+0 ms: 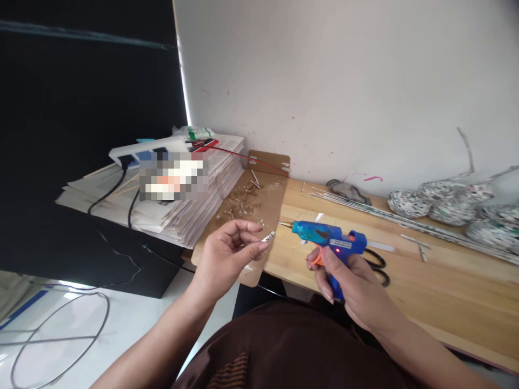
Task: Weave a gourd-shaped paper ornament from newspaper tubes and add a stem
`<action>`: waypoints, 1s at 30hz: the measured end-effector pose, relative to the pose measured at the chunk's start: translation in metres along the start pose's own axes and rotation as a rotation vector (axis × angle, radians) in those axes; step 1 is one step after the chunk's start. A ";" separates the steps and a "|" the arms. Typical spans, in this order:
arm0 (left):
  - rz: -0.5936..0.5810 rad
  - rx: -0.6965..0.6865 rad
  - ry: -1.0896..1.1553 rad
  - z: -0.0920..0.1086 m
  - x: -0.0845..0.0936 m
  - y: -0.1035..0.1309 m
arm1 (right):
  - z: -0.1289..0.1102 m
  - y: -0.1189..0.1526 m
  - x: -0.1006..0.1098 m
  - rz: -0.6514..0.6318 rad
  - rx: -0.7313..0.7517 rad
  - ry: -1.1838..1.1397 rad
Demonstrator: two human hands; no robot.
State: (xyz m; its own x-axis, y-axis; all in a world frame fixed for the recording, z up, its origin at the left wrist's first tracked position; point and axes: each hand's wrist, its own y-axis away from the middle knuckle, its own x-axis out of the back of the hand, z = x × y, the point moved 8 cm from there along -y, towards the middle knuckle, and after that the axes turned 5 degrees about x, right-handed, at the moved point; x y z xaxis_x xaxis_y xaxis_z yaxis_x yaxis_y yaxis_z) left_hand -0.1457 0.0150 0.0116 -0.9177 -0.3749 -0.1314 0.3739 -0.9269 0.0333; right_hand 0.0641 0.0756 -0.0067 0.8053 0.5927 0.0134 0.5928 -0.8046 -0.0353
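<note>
A blue hot glue gun (324, 235) with an orange trigger and a lit red light is gripped in my right hand (357, 286). Its metal nozzle points left, toward my left hand (227, 254). Between the thumb and fingers of that left hand is a short rolled-paper piece (268, 236) with a black-and-white printed pattern. A small gap separates the nozzle from the piece. Both hands are held over the near edge of the wooden table (405, 292).
A tall stack of paper (194, 216) with a white power strip (150, 151) stands at the left. Scraps lie on a brown cardboard sheet (243, 210). Black-handled scissors (379, 265) lie behind the glue gun. Long paper rolls (389, 219) and woven paper shapes (441, 200) line the wall.
</note>
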 end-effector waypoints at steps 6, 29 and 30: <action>0.130 -0.072 -0.217 0.006 0.009 0.004 | -0.017 0.008 -0.002 0.012 0.112 0.220; 0.163 -0.123 -0.396 0.005 0.018 0.008 | -0.013 0.004 0.000 0.010 -0.019 0.220; 0.162 -0.118 -0.394 0.005 0.018 0.007 | -0.013 0.004 -0.001 0.001 -0.018 0.215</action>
State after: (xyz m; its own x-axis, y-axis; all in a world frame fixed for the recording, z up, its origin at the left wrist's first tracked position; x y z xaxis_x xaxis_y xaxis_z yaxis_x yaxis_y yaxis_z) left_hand -0.1600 0.0014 0.0140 -0.8187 -0.5145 0.2550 0.5086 -0.8559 -0.0937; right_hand 0.0653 0.0713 0.0062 0.7885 0.5719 0.2262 0.5904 -0.8070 -0.0176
